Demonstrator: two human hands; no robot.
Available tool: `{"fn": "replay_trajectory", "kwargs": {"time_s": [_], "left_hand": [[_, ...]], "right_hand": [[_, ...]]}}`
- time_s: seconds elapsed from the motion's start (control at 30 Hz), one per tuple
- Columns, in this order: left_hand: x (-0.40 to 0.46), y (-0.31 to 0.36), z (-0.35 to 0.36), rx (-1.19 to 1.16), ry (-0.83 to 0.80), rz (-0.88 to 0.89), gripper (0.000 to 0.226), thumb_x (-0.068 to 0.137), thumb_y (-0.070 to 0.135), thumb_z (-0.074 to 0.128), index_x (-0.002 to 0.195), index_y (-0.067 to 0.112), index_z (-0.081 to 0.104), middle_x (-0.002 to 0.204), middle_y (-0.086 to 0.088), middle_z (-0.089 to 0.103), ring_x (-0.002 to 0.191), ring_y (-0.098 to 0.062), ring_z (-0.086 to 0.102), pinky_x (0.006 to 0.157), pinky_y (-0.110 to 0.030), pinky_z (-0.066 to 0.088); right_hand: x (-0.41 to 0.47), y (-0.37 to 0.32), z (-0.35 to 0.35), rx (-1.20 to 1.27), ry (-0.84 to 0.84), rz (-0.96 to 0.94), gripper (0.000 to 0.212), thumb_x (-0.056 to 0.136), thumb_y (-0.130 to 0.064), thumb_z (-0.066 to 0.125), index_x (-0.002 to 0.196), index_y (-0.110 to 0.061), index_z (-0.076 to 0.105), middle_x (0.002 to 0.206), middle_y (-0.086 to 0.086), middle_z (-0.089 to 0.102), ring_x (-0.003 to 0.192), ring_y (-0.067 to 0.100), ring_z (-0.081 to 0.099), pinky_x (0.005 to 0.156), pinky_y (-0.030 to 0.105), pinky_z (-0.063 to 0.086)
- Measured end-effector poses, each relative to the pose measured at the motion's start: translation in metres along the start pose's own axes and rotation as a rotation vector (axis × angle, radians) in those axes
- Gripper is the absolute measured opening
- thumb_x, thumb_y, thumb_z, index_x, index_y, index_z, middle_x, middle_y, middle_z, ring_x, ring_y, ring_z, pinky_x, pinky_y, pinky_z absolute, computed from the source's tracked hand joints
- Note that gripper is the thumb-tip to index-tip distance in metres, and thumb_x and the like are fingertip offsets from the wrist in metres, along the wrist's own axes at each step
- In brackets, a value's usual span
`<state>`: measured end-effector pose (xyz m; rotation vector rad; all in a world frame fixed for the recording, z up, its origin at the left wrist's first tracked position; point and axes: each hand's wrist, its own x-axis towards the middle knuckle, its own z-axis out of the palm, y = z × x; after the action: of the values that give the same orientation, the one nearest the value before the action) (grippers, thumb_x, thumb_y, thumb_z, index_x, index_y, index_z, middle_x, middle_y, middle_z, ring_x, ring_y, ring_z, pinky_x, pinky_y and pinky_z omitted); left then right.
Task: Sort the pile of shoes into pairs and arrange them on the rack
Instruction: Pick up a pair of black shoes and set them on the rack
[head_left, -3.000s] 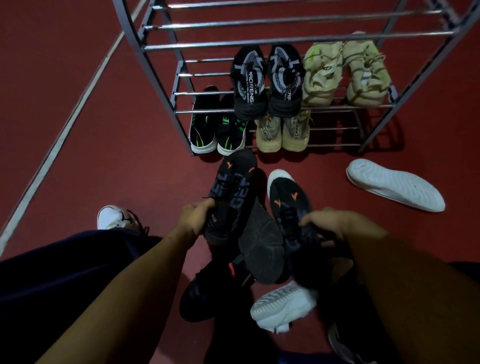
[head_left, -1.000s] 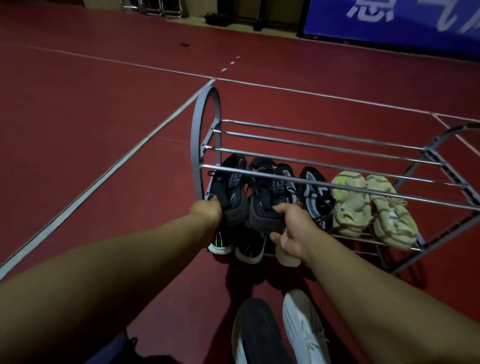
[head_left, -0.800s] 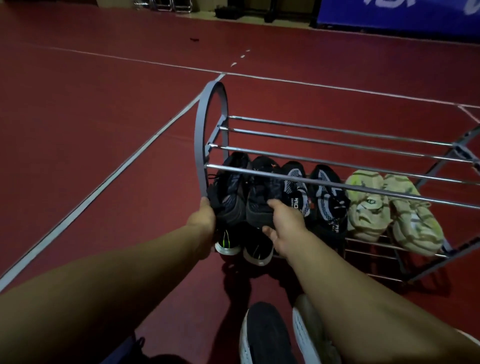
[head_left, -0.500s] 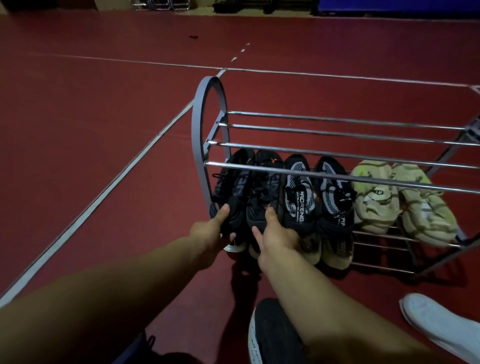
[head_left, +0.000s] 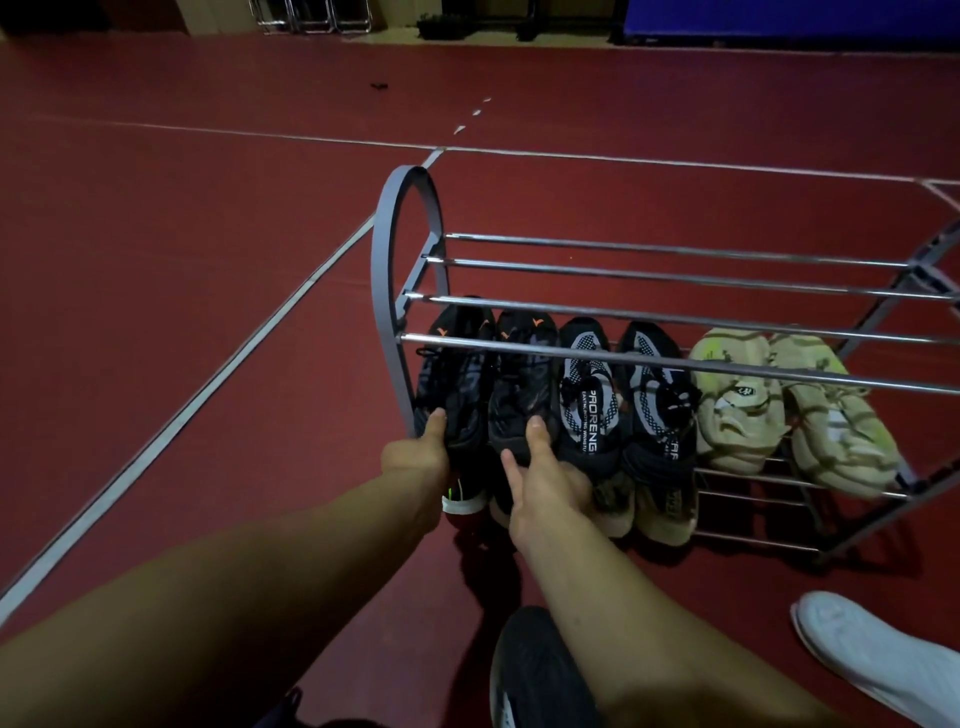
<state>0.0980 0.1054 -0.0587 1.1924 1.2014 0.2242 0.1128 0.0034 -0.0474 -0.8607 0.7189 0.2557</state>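
A grey metal shoe rack (head_left: 406, 249) stands on the red floor. Two black shoes with orange marks, one on the left (head_left: 457, 374) and one on the right (head_left: 522, 384), lie side by side at the left end of its middle shelf. My left hand (head_left: 415, 460) grips the heel of the left one, thumb on top. My right hand (head_left: 545, 483) touches the heel of the right one with the index finger, thumb spread apart. Beside them sit a black-and-white pair (head_left: 589, 395) and a beige pair (head_left: 737, 405).
On the bottom shelf are a dark shoe with green trim (head_left: 462, 500) and beige shoes (head_left: 667, 512). A black shoe (head_left: 530, 670) and a white shoe (head_left: 872, 649) lie on the floor near me. The top shelf bars hold nothing.
I lifted the two black orange-marked shoes from the floor pile and slid them onto the middle shelf at the left end. My right hand's fingers have loosened from the shoe.
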Motion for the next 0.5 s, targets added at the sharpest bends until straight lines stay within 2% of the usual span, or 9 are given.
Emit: {"fn": "replay_trajectory", "kwargs": {"time_s": [0.1, 0.17, 0.27, 0.33, 0.43, 0.5], "left_hand": [[0.0, 0.008, 0.011, 0.115, 0.018, 0.067, 0.051, 0.081, 0.048, 0.069, 0.092, -0.002, 0.065, 0.094, -0.018, 0.071, 0.085, -0.036, 0.068, 0.07, -0.038, 0.054], [0.003, 0.013, 0.01, 0.16, 0.009, 0.105, 0.047, 0.082, 0.045, 0.069, 0.086, -0.002, 0.065, 0.091, -0.019, 0.072, 0.081, -0.035, 0.069, 0.074, -0.039, 0.056], [0.009, 0.024, 0.004, 0.127, -0.026, 0.108, 0.048, 0.082, 0.045, 0.069, 0.088, -0.003, 0.065, 0.083, -0.019, 0.071, 0.073, -0.033, 0.068, 0.066, -0.035, 0.055], [0.009, 0.026, 0.006, 0.06, -0.048, 0.015, 0.046, 0.082, 0.044, 0.07, 0.087, -0.001, 0.064, 0.073, -0.017, 0.068, 0.061, -0.029, 0.067, 0.06, -0.033, 0.056], [0.01, 0.026, 0.011, 0.014, -0.034, -0.048, 0.042, 0.086, 0.041, 0.066, 0.086, -0.001, 0.061, 0.069, -0.015, 0.066, 0.054, -0.026, 0.063, 0.052, -0.029, 0.052], [0.012, 0.025, 0.013, -0.03, -0.019, -0.047, 0.042, 0.089, 0.038, 0.064, 0.098, -0.003, 0.063, 0.079, -0.017, 0.07, 0.062, -0.029, 0.067, 0.051, -0.03, 0.051]], "right_hand": [[0.011, -0.009, -0.003, -0.039, -0.024, 0.005, 0.049, 0.078, -0.017, 0.079, 0.12, -0.004, 0.056, 0.12, 0.011, 0.065, 0.105, 0.028, 0.068, 0.05, 0.025, 0.058], [0.009, -0.013, -0.003, -0.045, -0.025, -0.017, 0.051, 0.081, -0.012, 0.076, 0.125, -0.003, 0.052, 0.117, 0.009, 0.064, 0.104, 0.03, 0.068, 0.059, 0.026, 0.061], [-0.002, -0.01, 0.005, -0.05, -0.007, -0.048, 0.062, 0.084, -0.008, 0.072, 0.138, -0.004, 0.041, 0.113, 0.002, 0.053, 0.103, 0.034, 0.068, 0.081, 0.036, 0.06], [-0.004, -0.007, 0.006, -0.07, 0.007, -0.064, 0.064, 0.084, -0.008, 0.071, 0.139, -0.004, 0.04, 0.113, 0.004, 0.052, 0.101, 0.033, 0.068, 0.084, 0.038, 0.059], [-0.004, -0.009, 0.009, -0.087, 0.017, -0.089, 0.054, 0.084, -0.009, 0.073, 0.13, 0.0, 0.048, 0.09, 0.001, 0.056, 0.078, 0.022, 0.067, 0.083, 0.036, 0.059], [-0.001, -0.01, 0.012, -0.088, 0.003, -0.114, 0.047, 0.083, -0.01, 0.074, 0.123, 0.003, 0.052, 0.079, -0.005, 0.052, 0.066, 0.012, 0.06, 0.082, 0.034, 0.059]]}}
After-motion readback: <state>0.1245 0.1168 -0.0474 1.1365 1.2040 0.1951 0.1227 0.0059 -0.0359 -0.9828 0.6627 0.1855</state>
